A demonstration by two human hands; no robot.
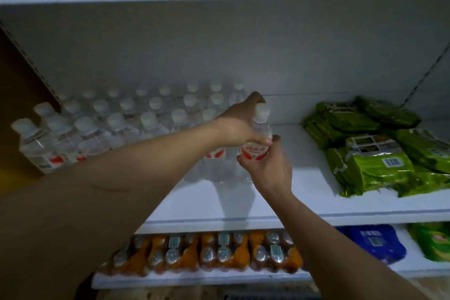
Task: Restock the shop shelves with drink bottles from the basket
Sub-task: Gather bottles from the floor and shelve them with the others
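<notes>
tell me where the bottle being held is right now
In the head view, the held bottle is mid-frame at the right end of the water bottle rows on the upper shelf, gripped by both hands, left of the green packets.

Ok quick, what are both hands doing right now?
Left hand: grips the water bottle near its shoulder.
Right hand: holds the same bottle round its label.

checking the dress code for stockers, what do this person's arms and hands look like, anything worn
Both arms are bare as far up as the frame shows, with no sleeves in view. The left hand and right hand wear no gloves, and no watch, bracelet or ring shows. A thin curved line marks the left forearm. The dim, slightly blurred picture hides finer detail.
</notes>
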